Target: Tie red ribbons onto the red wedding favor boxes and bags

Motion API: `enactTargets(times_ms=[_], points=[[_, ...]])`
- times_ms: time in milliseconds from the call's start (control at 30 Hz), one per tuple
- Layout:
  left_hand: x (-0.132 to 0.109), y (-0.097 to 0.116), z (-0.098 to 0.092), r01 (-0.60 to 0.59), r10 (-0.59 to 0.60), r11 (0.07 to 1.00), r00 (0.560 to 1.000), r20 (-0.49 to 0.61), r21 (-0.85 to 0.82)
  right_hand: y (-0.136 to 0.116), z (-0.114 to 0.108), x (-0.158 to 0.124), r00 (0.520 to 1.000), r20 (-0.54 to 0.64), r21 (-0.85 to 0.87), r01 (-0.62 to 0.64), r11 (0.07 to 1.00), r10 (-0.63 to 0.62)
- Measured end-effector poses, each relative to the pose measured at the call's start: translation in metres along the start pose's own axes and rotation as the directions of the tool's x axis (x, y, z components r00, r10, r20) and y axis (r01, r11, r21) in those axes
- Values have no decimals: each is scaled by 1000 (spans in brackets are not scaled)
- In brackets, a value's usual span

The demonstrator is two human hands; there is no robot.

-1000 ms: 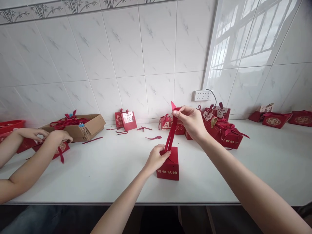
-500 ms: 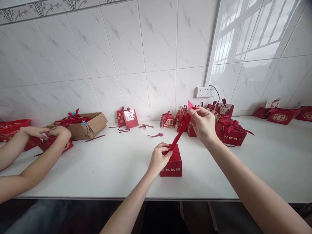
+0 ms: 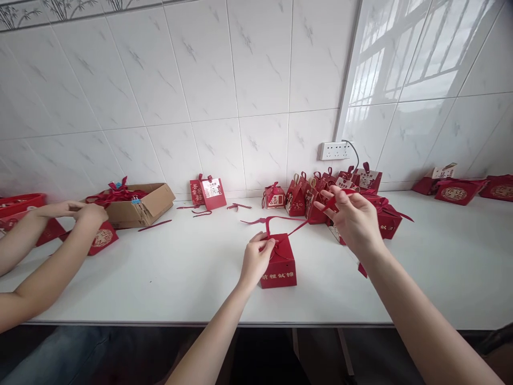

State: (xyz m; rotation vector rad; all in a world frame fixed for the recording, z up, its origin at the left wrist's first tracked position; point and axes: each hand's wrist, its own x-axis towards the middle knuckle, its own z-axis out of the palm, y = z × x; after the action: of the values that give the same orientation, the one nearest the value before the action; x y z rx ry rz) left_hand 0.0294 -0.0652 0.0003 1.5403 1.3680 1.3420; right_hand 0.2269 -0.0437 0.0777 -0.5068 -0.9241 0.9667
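Note:
A red gift box (image 3: 279,276) with gold characters stands on the white table in front of me. At its top left edge, my left hand (image 3: 256,258) is closed in a pinch on the red ribbon (image 3: 287,217). From there the ribbon rises in a loose loop and runs right towards my right hand (image 3: 358,216). My right hand is raised to the right of the box, with ribbon between its thumb and fingers and some fingers spread. A ribbon end hangs below that hand. The box's top flaps are folded in.
Several finished red boxes (image 3: 296,199) stand by the wall behind my right hand. A cardboard box (image 3: 154,206) of ribbons lies left. A co-worker's hands (image 3: 86,214) handle another red box (image 3: 105,239). Ribbon scraps (image 3: 239,206) lie near the wall, below a power strip (image 3: 334,151).
My right hand has moved right and slightly down, drawing the ribbon out. The bundled ribbon has opened into a loop. My left hand stays at the box top.

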Motion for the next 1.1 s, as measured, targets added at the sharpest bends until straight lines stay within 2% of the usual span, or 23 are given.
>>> enactTargets(times_ms=[133, 200, 300, 433, 533, 667, 800, 867, 933, 967, 1033, 1100], points=[[-2, -3, -1, 57, -69, 987, 995, -69, -152, 9, -34, -11, 983, -94, 101, -150, 983, 160], [-3, -3, -2, 97, -125, 957, 989, -84, -274, 18, -49, -15, 962, -116, 130, -233, 964, 248], [-5, -3, -4, 175, -228, 895, 970, -82, -411, 30, -65, -22, 942, -130, 170, -287, 943, 310], [-8, -3, -4, 281, -374, 777, 926, -54, -563, 38, -72, -34, 941, -111, 148, -303, 941, 320], [-10, -4, -1, 298, -437, 706, 897, -65, -642, 41, -75, -42, 962, -90, 40, -254, 966, 257], [-13, -3, 4, 247, -457, 697, 876, -152, -673, 48, -83, -51, 968, -152, -13, -203, 979, 199], [-13, -1, 7, 283, -488, 674, 864, -123, -682, 53, -92, -59, 945, -218, 0, -249, 969, 243], [-14, -2, 5, 303, -496, 654, 864, -89, -693, 50, -92, -61, 933, -173, -106, -337, 936, 316], [-17, -3, 3, 290, -476, 632, 877, -65, -719, 44, -88, -61, 917, -108, -319, -397, 861, 384], [-19, -3, 2, 268, -452, 627, 890, -62, -731, 40, -83, -59, 915, -77, -445, -388, 807, 397], [-23, -3, 0, 216, -402, 633, 913, -77, -743, 34, -69, -55, 922, -4, -663, -293, 689, 388], [-24, -2, -2, 183, -382, 650, 918, -109, -738, 32, -49, -49, 907, 99, -781, -184, 596, 410]])
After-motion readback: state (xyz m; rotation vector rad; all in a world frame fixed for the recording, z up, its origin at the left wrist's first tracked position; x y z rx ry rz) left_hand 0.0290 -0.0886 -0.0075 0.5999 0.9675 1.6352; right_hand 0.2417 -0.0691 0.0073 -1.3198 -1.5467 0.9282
